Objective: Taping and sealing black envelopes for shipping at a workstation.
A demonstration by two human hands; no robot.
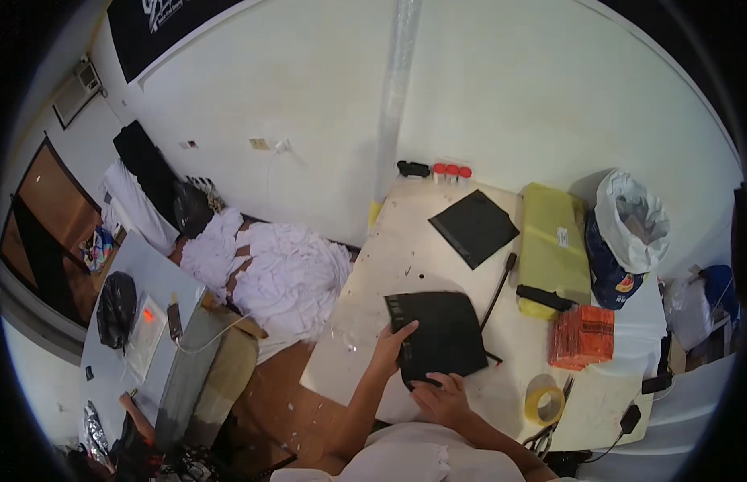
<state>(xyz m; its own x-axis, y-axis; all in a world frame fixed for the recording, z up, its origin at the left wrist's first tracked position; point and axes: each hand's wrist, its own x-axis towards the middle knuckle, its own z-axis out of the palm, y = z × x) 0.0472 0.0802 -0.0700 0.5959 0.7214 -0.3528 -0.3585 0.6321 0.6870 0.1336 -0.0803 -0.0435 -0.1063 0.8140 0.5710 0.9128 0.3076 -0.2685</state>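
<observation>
A black flat plastic pouch (442,333), like a mailer bag, is held over the near part of the white table. My left hand (389,351) grips its left edge, the thumb lying on top and the other fingers hidden beneath. At its lower edge my right hand (444,398) is closed on the pouch, fingers bent over the rim. A second black pouch (475,228) lies flat farther back on the table. Beyond the held pouch, to its right, rests a thin black stick-like tool (499,289), whose lower part passes behind the pouch.
On the white table (361,297) stand a yellow package (554,245), an orange-wrapped block (582,337), a tape roll (544,402) and scissors (542,440). A white-and-blue sack (630,233) is at the back right. White cloth (289,273) is heaped left. Another person's hand (130,399) is far left.
</observation>
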